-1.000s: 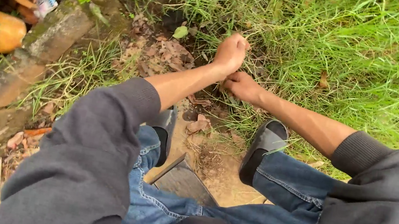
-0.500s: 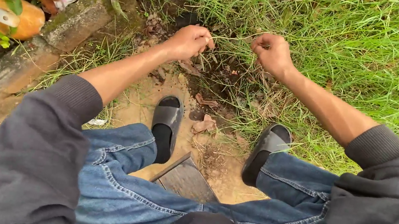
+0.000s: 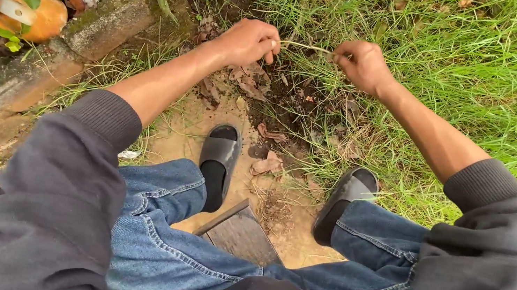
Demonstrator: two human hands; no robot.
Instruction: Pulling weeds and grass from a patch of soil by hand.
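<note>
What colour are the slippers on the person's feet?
The rubber slide slippers are dark grey to black, worn over black socks. The head view shows them, below the hands.

Grass stem (image 3: 305,46) between both hands, above the sandals (image 3: 221,149).

Long green grass (image 3: 498,74) covers the right side under soft daylight. A mossy grey concrete curb (image 3: 39,64) runs along the left, beside bare sandy brown soil (image 3: 186,132) strewn with dry brown leaves (image 3: 267,163).
</note>
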